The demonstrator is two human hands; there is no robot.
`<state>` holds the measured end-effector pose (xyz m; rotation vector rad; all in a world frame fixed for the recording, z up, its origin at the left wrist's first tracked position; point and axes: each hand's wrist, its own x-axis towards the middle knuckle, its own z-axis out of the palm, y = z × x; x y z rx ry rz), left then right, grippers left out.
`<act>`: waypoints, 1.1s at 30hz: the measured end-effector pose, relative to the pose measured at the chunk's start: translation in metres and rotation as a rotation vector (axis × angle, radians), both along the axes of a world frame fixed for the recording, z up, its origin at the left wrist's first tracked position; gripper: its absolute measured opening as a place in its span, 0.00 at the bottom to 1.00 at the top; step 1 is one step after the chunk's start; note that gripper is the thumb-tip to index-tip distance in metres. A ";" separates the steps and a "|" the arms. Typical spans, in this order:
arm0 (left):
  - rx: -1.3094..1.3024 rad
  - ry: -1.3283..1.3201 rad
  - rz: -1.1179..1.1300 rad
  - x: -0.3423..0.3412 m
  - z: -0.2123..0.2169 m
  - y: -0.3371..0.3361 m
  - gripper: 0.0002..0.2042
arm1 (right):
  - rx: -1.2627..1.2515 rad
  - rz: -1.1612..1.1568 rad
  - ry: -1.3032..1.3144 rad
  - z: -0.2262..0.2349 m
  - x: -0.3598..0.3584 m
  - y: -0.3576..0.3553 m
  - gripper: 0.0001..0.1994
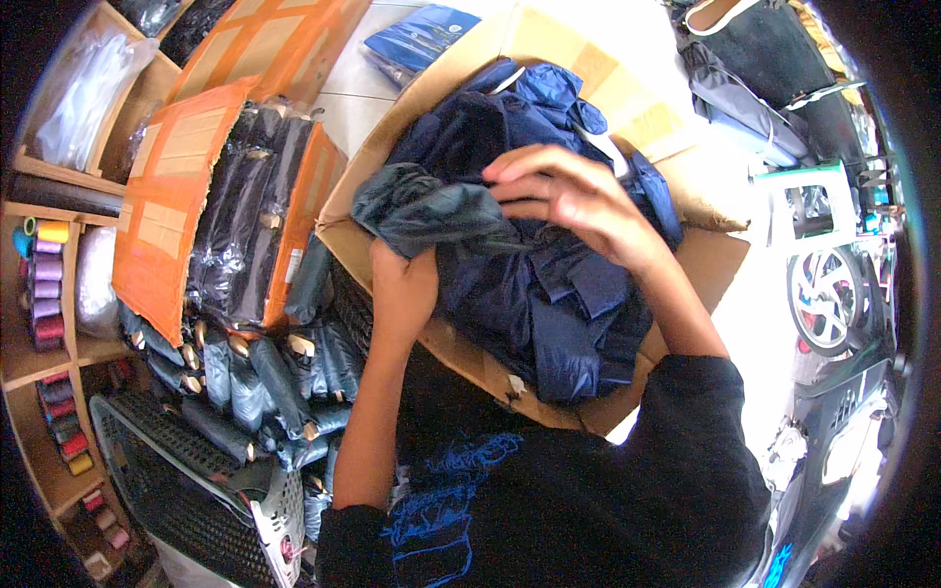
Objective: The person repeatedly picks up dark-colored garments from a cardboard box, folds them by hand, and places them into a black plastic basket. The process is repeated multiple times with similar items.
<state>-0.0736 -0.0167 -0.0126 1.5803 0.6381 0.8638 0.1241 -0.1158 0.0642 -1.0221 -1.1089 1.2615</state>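
Navy fabric (573,338) in cardboard box (701,284)

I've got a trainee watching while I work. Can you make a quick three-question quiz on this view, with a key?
1. What lies in the open cardboard box? A) glass jars B) dark blue fabric C) green apples
2. True or false: the left hand holds the grey-green cloth.
3. Fill in: the spoked wheel is on the picture's ____ side.

Key: 1. B; 2. True; 3. right
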 end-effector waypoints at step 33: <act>-0.160 0.183 -0.174 -0.008 0.013 -0.011 0.14 | -0.287 -0.458 -0.239 -0.025 0.034 -0.003 0.15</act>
